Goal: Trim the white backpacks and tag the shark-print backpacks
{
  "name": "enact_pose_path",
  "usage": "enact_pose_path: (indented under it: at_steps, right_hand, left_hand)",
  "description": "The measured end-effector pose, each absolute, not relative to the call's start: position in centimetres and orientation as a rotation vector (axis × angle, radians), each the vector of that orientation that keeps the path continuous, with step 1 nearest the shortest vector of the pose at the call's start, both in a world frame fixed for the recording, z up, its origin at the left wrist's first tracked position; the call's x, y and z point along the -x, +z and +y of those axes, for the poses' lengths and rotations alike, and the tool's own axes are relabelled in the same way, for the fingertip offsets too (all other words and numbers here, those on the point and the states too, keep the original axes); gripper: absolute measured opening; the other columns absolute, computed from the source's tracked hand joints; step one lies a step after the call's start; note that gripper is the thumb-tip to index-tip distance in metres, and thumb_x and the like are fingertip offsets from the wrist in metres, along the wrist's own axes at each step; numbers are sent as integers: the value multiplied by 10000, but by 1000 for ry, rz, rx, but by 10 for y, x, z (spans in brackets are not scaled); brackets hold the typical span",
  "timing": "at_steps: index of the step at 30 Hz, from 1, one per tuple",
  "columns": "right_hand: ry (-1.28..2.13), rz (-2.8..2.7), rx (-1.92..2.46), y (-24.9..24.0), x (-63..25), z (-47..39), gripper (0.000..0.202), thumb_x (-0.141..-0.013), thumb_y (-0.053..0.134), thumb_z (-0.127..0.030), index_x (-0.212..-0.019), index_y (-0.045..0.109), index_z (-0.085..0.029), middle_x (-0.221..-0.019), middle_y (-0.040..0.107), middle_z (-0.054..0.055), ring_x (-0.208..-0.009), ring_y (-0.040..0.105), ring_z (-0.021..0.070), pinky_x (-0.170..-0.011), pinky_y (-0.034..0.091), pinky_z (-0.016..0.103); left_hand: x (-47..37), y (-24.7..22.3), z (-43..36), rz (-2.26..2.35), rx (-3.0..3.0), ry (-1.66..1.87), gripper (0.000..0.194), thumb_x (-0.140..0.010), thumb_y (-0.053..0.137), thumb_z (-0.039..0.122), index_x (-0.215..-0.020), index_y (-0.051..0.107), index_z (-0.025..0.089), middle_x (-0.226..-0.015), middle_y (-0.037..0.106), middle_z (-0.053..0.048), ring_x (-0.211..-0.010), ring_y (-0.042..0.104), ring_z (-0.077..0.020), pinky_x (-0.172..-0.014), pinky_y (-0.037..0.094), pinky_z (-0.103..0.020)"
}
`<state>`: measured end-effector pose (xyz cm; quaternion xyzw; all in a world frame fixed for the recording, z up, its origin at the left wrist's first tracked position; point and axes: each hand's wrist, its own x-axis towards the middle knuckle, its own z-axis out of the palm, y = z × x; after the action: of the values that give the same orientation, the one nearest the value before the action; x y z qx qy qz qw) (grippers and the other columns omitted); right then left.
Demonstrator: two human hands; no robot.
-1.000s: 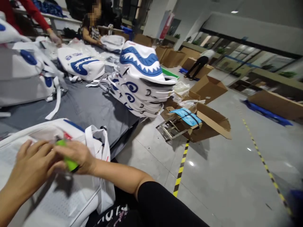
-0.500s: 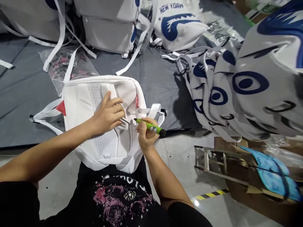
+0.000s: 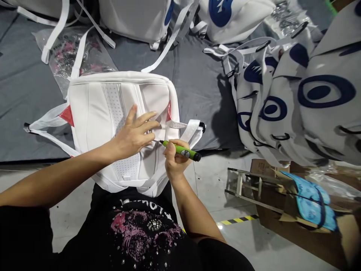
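A white backpack [image 3: 96, 124] lies with its padded back panel up, between my body and the table's edge. My left hand [image 3: 137, 133] rests on the panel, fingers spread and pressing the fabric. In my right hand [image 3: 177, 162] is a green marker pen [image 3: 183, 151] with a black end, pinched between thumb and fingers. The pen's dark tip points left, close to the left fingertips; whether it touches the fabric I cannot tell. Red triangular patches [image 3: 67, 114] show at the strap joints, and white straps [image 3: 47, 116] stick out at both sides.
Grey cloth covers the table [image 3: 197, 86]. More white backpacks [image 3: 135, 22] stand at the back, and several with blue eye designs [image 3: 272, 109] crowd the right. A clear plastic bag [image 3: 81, 52] lies behind. On the floor at right are a ladder [image 3: 239, 184] and a cardboard box [image 3: 299, 241].
The view has shifted, so the table things sit higher and those at right farther right. My left fingers have spread a little more, and the marker stays in my right hand.
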<state>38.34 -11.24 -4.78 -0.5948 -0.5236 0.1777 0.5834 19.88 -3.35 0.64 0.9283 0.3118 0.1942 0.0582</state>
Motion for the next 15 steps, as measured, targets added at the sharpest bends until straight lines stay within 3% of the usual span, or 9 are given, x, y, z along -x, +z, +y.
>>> enact_pose_path:
  at_steps: [6,15]
  right_hand:
    - [332,-1382,1413,-45,-386,-106,176,-955,612,-392,-946,641,-219,-824,667,32,-748,685,184,-679,578,348]
    - [440,-1364,1418,-48,-389,-109,166,-962,598,-383,-981,641,-224,-840,670,33,-765,670,187,-686,571,355]
  left_hand:
    - [-201,10,-36,954,-2834,567,211,-1001,466,242,-875,627,188,-1434,589,-20,-1533,297,-243,-1252,47,-682]
    - [-203,17,-34,1003,-2776,436,184,-991,510,262,-884,627,169,-1456,585,-48,-1544,267,-256,-1243,41,-688]
